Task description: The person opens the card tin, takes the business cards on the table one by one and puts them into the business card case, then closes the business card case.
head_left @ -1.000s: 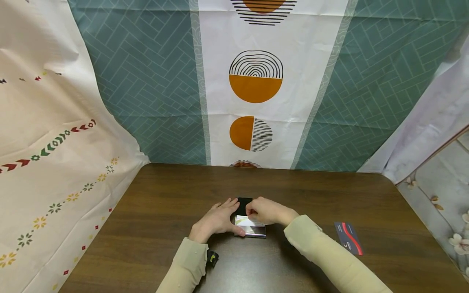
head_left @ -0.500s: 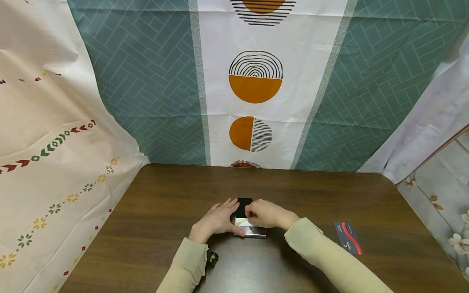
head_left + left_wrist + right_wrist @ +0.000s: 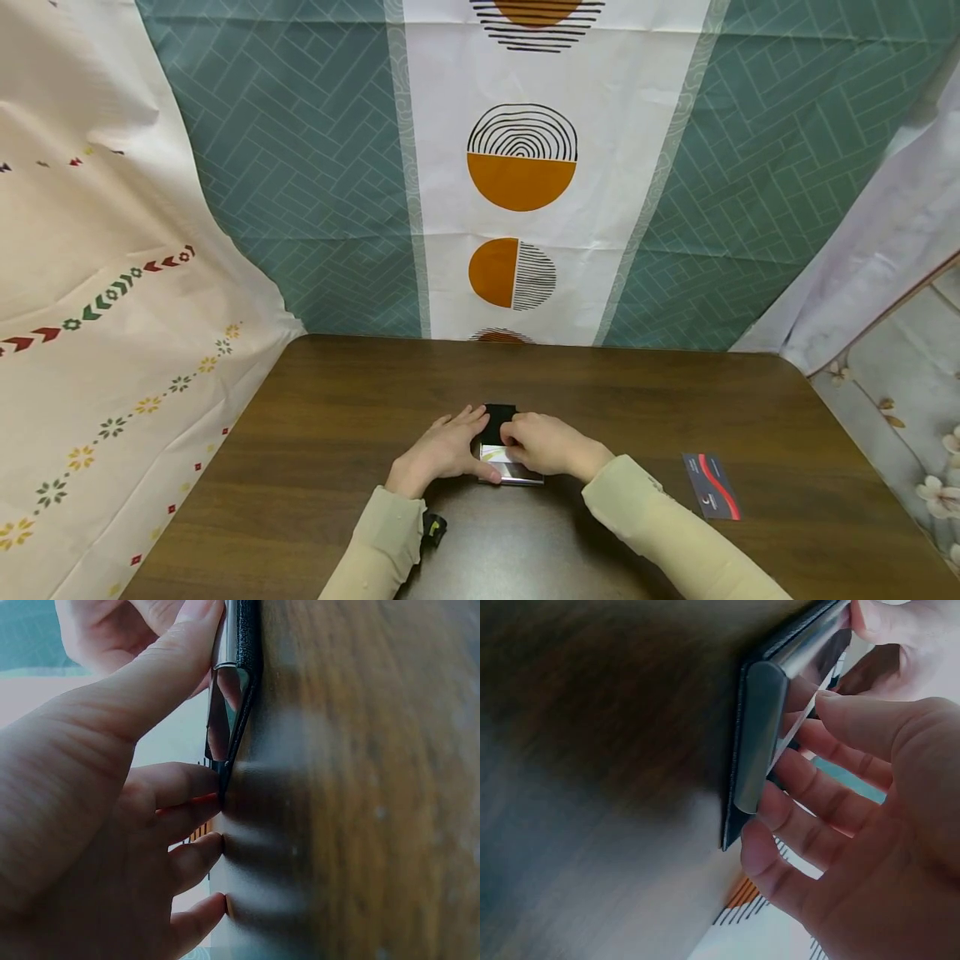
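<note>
A business card case lies unfolded on the table, its black lid (image 3: 496, 425) turned away from me and its shiny metal pocket (image 3: 521, 472) nearer. Partly inside the pocket is a white business card (image 3: 493, 454) with a yellow-green curve. My left hand (image 3: 441, 452) rests along the case's left side, thumb pressing on the metal and fingers spread towards the lid. In the left wrist view the fingertips (image 3: 217, 907) reach down to the table. My right hand (image 3: 551, 443) pinches the white card, fingers curled beside the pocket's right end, as the right wrist view shows.
A dark business card (image 3: 711, 487) with a red wave lies apart on the right of the brown table (image 3: 345, 392). Patterned cloths hang behind and at both sides. A black strap (image 3: 433, 528) shows at my left wrist.
The white card has slid a little towards me, deeper into the metal pocket. My right hand has shifted slightly nearer with it, while the left hand keeps its place.
</note>
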Motion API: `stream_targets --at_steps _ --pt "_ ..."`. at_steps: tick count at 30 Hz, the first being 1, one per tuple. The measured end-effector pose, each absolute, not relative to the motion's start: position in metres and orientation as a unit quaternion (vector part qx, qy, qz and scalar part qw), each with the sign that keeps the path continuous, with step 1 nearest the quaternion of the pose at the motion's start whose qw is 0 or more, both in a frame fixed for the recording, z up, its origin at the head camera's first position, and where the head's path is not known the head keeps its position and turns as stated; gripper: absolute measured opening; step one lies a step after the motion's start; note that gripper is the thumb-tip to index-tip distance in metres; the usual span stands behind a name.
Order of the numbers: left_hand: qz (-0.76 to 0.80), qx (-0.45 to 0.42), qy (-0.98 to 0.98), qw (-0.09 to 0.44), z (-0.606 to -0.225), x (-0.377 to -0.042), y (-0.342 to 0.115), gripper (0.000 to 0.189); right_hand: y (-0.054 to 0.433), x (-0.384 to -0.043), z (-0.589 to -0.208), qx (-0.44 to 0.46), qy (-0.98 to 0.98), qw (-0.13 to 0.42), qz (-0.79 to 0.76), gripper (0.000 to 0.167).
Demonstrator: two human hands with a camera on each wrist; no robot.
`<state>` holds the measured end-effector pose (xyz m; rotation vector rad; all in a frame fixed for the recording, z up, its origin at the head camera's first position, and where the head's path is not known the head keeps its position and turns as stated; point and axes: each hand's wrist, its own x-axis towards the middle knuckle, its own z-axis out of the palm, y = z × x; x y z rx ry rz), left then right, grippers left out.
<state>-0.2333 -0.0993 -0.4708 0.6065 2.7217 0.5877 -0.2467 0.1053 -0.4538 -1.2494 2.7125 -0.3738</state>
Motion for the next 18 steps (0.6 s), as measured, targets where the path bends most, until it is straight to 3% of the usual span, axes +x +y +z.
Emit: stream_targets --at_steps 4,18 --pt "0.202 0.213 0.945 0.146 -0.471 -0.233 -0.099 0.104 0.109 -0.244 -0.451 -0.404 0.903 0.069 -0.13 0.0" --pt "0.203 0.211 0.946 0.139 -0.468 -0.234 -0.098 0.104 0.137 -0.227 -0.418 -0.329 0.911 0.023 -0.247 0.02"
